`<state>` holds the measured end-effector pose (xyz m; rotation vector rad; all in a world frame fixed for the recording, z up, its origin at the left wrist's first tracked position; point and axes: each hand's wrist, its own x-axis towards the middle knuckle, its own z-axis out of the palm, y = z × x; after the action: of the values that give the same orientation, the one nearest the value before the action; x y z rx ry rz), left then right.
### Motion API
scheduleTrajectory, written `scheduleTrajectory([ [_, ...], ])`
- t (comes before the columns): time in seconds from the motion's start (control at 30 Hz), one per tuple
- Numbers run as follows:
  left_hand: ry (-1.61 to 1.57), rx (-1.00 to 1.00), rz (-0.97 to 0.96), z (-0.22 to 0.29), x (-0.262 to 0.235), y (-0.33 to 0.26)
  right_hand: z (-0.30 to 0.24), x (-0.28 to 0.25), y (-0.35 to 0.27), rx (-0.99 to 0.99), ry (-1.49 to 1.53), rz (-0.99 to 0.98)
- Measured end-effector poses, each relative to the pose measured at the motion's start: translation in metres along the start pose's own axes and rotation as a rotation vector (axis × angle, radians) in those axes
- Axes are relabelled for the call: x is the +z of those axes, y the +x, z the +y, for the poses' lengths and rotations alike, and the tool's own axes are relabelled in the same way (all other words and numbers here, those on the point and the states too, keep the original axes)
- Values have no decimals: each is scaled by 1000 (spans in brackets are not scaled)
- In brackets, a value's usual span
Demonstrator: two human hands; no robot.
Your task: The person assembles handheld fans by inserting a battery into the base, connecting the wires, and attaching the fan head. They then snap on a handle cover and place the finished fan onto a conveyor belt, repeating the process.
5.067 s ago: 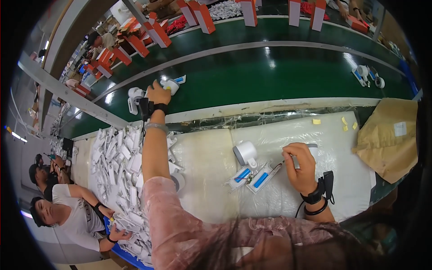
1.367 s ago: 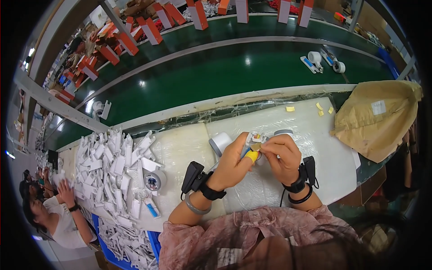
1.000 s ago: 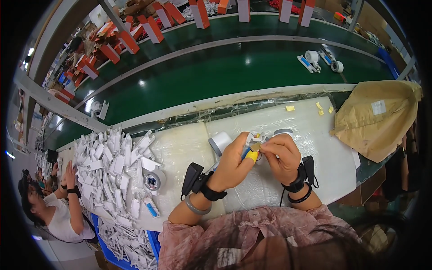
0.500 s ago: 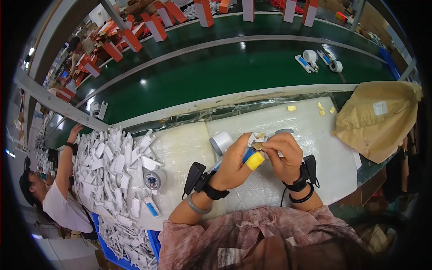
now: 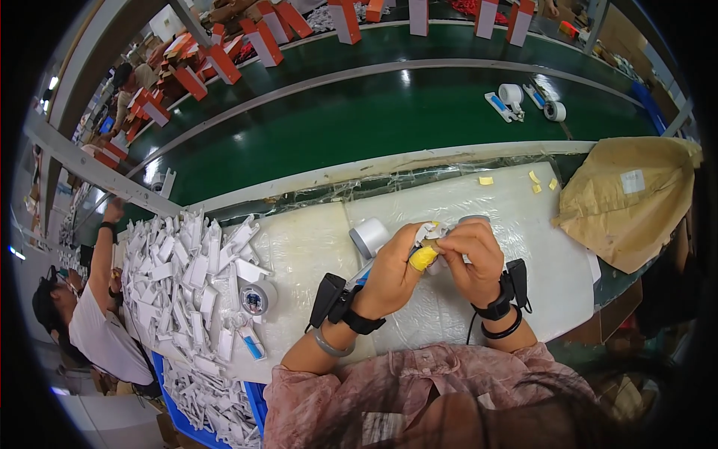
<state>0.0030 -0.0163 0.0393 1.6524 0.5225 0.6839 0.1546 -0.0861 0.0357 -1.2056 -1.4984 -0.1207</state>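
Both hands meet over the padded table (image 5: 307, 243), fingertips nearly touching. Left hand (image 5: 387, 275) grips a white part (image 5: 432, 229), with a yellow covering (image 5: 423, 258) at the thumb tip. Right hand (image 5: 478, 262) has thumb and forefinger drawn together at a small tan piece (image 5: 429, 243) by that part; can't tell if they pinch it or only press on it. White part sits between the two hands, just past the left thumb on the side away from the body, and left of the right fingertips. Left hand is nearer, wrapped around it; right hand comes in from the right, fingertips only. Long axis mostly hidden by the left hand, so direction can't be told. Blue strip (image 5: 364, 275) shows at the left hand's outer edge; unclear whether it belongs to the same part. White cylinder (image 5: 369, 236) with grey rim lies tilted just beside the left hand; another grey-rimmed piece (image 5: 474, 218) is mostly covered by the right hand. Pile of white housings (image 5: 179, 277) well off to the left, yellow scraps (image 5: 486, 180) and brown paper bag (image 5: 628, 213) off to the right.
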Motion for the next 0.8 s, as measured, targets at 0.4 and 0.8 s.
scheduleTrajectory([
  [0.4, -8, -66, 13, -9, -16, 13, 0, 6, 0, 13, -85, -49],
  [0.8, 87, -65, 790, -85, -235, 70, 3, 6, -2, 133, -44, -26],
])
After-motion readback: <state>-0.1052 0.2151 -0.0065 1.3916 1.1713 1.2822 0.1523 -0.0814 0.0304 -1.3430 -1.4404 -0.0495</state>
